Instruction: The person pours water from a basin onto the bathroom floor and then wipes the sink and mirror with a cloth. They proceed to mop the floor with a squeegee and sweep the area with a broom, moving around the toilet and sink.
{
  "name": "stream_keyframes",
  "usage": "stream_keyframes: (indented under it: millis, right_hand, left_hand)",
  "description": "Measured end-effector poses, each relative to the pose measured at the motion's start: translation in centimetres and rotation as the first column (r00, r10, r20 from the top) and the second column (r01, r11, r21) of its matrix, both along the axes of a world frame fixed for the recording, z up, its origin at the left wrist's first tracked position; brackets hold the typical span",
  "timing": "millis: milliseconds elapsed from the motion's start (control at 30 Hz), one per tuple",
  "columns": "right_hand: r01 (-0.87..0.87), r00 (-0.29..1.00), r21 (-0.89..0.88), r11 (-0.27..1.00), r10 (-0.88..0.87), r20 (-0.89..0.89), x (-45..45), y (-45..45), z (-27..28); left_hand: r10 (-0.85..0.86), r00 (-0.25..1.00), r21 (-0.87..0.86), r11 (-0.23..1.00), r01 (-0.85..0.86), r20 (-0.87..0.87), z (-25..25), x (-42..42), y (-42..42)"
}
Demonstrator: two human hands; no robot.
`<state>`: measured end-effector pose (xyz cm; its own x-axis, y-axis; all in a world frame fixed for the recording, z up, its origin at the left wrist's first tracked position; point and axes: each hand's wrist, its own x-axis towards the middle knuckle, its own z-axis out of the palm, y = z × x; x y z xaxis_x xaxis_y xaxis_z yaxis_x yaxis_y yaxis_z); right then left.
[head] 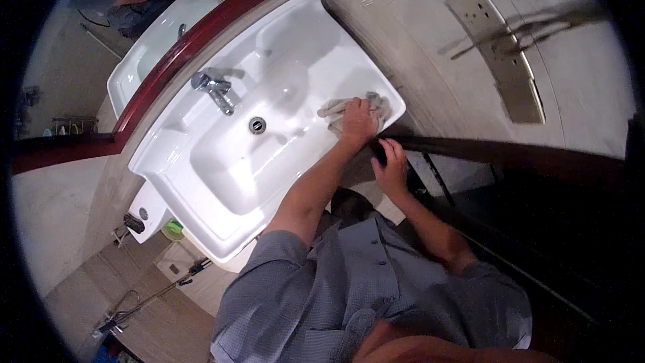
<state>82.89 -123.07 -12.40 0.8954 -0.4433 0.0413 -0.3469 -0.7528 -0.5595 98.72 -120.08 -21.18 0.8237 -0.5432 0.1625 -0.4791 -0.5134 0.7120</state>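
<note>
A white ceramic washbasin (pixel 322 55) with a chrome single-lever faucet (pixel 215 92) and a round metal drain (pixel 257 125) lies before me. My left hand (pixel 359 120) presses a crumpled greyish cloth (pixel 332 109) onto the flat deck at the basin's right end, near its front corner. The palm is down and the fingers bend over the cloth. Just off that corner, my right hand (pixel 393 167) hangs with slightly curled, parted fingers and nothing visible in it. Its fingertips are close to the basin's outer edge; whether they touch it I cannot tell.
A red-framed mirror (pixel 201 27) runs behind the basin. Wall sockets (pixel 496 53) sit on the tiled wall at the right. Left of the basin are a white toilet tank (pixel 151 209) and a green item (pixel 173 229). A dark door edge (pixel 478 146) lies beyond my right hand.
</note>
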Motion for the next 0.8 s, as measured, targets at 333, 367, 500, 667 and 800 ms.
stream_keyframes:
  millis: [333,367,500,667,800]
  right_hand:
    - [0.200,0.978,0.090,0.976,-0.192,-0.085,-3.7,-6.8,-3.5]
    - [0.185,0.982,0.130,0.974,-0.177,-0.070,-3.7,-6.6,-3.5]
    - [0.267,0.960,0.149,0.952,-0.249,-0.125,-6.4,-7.2,-5.4]
    - [0.273,0.956,0.314,0.909,-0.222,-0.191,-6.9,-5.4,-5.3]
    - [0.299,0.949,0.323,0.898,-0.245,-0.198,-7.3,-4.9,-5.5]
  left_hand:
    - [-0.026,0.947,0.309,0.948,-0.079,0.321,-1.5,18.7,-2.8]
    - [0.049,0.923,0.341,0.921,-0.190,0.382,-2.3,22.5,-1.1]
    - [0.091,0.824,0.156,0.965,-0.212,0.560,4.9,27.4,-2.2]
    - [0.341,0.759,-0.016,0.917,-0.400,0.555,0.6,26.7,-3.2]
    - [0.294,0.906,0.091,0.938,-0.335,0.303,-0.4,22.4,-3.4]
